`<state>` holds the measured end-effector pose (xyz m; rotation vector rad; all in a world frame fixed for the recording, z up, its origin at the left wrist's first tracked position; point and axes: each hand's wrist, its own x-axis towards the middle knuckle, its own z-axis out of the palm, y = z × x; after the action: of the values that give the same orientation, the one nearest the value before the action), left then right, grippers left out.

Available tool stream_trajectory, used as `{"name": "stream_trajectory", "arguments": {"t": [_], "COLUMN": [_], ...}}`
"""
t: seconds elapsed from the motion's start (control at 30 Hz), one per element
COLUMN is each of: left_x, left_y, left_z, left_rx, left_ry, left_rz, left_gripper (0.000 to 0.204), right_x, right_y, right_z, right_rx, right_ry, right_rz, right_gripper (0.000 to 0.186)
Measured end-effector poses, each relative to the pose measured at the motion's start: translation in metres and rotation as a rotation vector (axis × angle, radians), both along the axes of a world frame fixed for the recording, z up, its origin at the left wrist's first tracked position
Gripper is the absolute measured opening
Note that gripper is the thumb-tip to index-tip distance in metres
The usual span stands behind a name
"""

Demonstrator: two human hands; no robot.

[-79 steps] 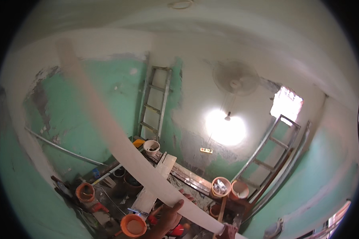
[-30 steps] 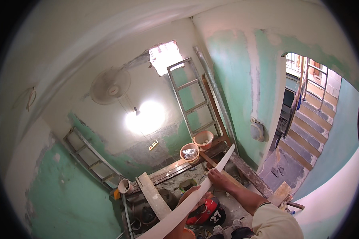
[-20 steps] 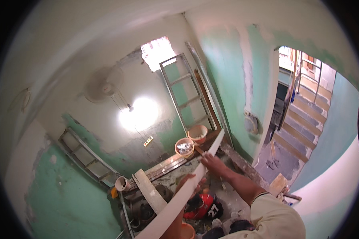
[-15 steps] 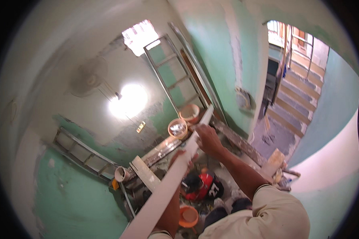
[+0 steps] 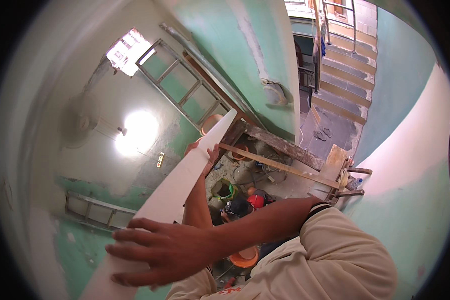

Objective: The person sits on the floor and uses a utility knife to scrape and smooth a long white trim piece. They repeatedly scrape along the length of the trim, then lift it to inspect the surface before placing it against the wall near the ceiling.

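Note:
A long white board point(image 5: 180, 172) slants across the view, from the near lower left up to a far end beside the wooden beams. My left hand point(image 5: 211, 157) grips it near that far end, its fingers curled over the right edge and part of the hand hidden beneath. Crossing over my left forearm, my right arm reaches to the board's near part. There my right hand point(image 5: 160, 250) lies over the upper face with fingers spread, slightly blurred. Behind the board's far end an orange bucket point(image 5: 212, 122) is partly covered.
Below me a person in a dark cap point(image 5: 241, 207) crouches near an orange basin point(image 5: 245, 257) and a green-rimmed container point(image 5: 225, 189). A wooden strip point(image 5: 280, 165) and a thick plank point(image 5: 285, 145) span the right. A metal frame ladder point(image 5: 185, 92) leans behind; stairs point(image 5: 345, 75) rise beyond.
My right hand has left the board's far part and moved down to its near part, fingers now spread. My left hand is closer to the far end. The view has shifted right.

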<state>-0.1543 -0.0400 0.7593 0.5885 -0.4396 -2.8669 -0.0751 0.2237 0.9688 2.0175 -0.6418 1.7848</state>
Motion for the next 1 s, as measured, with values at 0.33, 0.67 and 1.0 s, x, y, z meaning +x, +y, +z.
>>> {"name": "stream_trajectory", "arguments": {"t": [0.33, 0.67, 1.0], "left_x": [-0.072, -0.097, -0.185], "left_y": [-0.045, -0.014, 0.037], "left_z": [-0.013, 0.018, -0.007], "left_rx": [0.03, -0.123, -0.077], "left_ry": [-0.07, -0.162, -0.001], "left_rz": [0.083, 0.132, 0.319], "left_gripper": [0.091, 0.069, 0.051], "right_x": [-0.038, -0.126, -0.176], "right_y": [-0.017, 0.005, 0.097], "right_z": [0.036, 0.056, 0.065], "right_rx": [-0.046, -0.023, -0.059], "right_ry": [-0.174, -0.372, -0.637], "right_rz": [-0.444, -0.424, -0.438], "right_gripper": [0.043, 0.044, 0.029]}}
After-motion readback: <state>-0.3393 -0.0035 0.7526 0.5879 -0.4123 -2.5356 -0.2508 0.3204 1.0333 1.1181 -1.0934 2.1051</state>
